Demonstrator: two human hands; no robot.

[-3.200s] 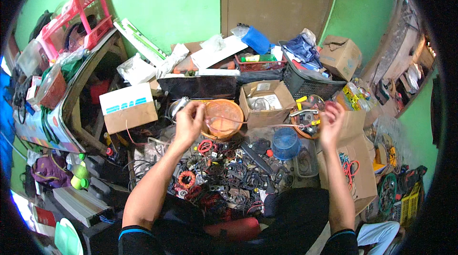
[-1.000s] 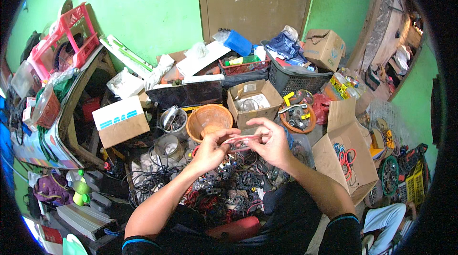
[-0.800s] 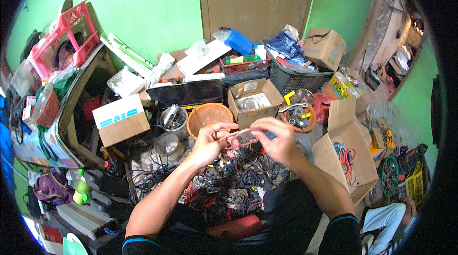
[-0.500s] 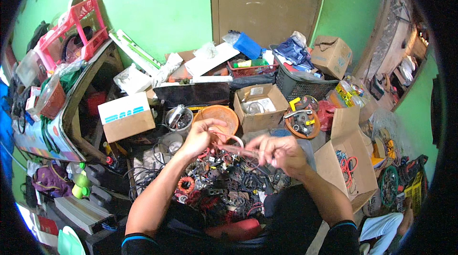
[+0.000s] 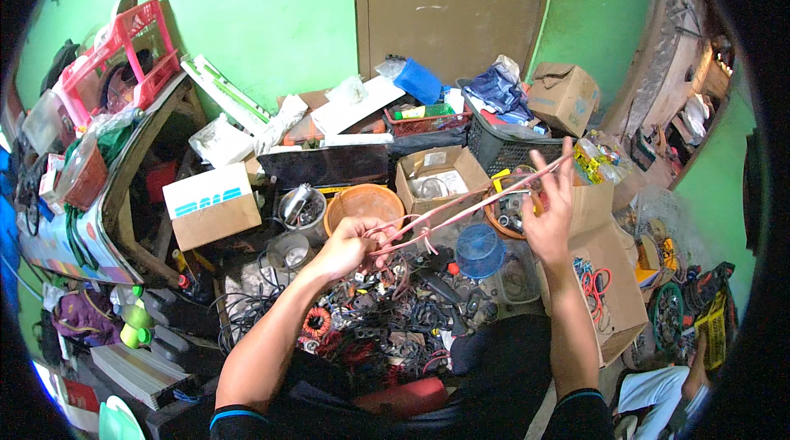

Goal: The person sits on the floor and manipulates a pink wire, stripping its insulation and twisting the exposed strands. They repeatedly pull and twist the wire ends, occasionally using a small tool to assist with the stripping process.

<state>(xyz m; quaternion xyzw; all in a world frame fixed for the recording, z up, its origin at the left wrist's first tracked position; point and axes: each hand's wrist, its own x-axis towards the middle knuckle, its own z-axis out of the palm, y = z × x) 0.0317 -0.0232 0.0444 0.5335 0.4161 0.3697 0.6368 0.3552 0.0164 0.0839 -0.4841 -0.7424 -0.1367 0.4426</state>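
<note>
While the left hand (image 5: 350,244) is closed in a fist around a bunch of thin pinkish wire (image 5: 461,208), the right hand (image 5: 550,210) pinches the far end between thumb and fingers, its other fingers spread upward. So the wire runs taut as a pair of slender strands from the left fist toward two o'clock, up to the right fingertips, with small loops hanging by the left knuckles. It hangs over the scrap heap, clear of the things below.

Under the hands lies a tangled pile (image 5: 387,317) of dark cables, copper-wound coils and small black parts, matted and glossy. At twelve o'clock from the left hand sits a round orange plastic bowl (image 5: 362,203), smooth-walled. Just at nine o'clock of it stands a metal can (image 5: 303,211) holding bits. An open cardboard box (image 5: 441,177), matte brown with raised flaps, sits at two o'clock from the bowl. Below the stretched wire is a blue ribbed plastic cup (image 5: 479,249), translucent. A black mesh basket (image 5: 504,152) stands at eleven o'clock from the right hand.
</note>
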